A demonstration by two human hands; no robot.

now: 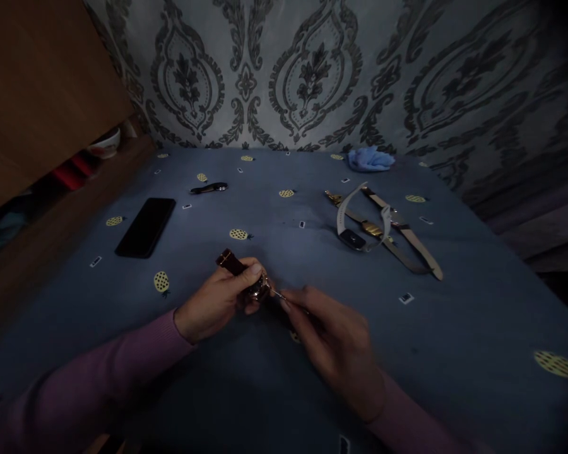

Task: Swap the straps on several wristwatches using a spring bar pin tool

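My left hand [222,296] is closed around a wristwatch [258,288] with a dark strap, its thumb lying across the edge of the case. The buckle end of the strap sticks out past the fingers at upper left. My right hand [336,337] pinches a thin, pointed metal tool [278,294], whose exact kind is not clear. Its tip meets the right side of the watch case, near the edge. Most of the tool's handle is hidden by the right fingers. Both hands are just above the table, close together.
A black phone [146,228] lies at left, with a small dark pocket-knife-like object [209,188] beyond it. Several watches, including a white-strapped one [353,239], lie at right. A crumpled blue cloth [371,159] sits by the wall. A patterned cloth [284,252] covers the table.
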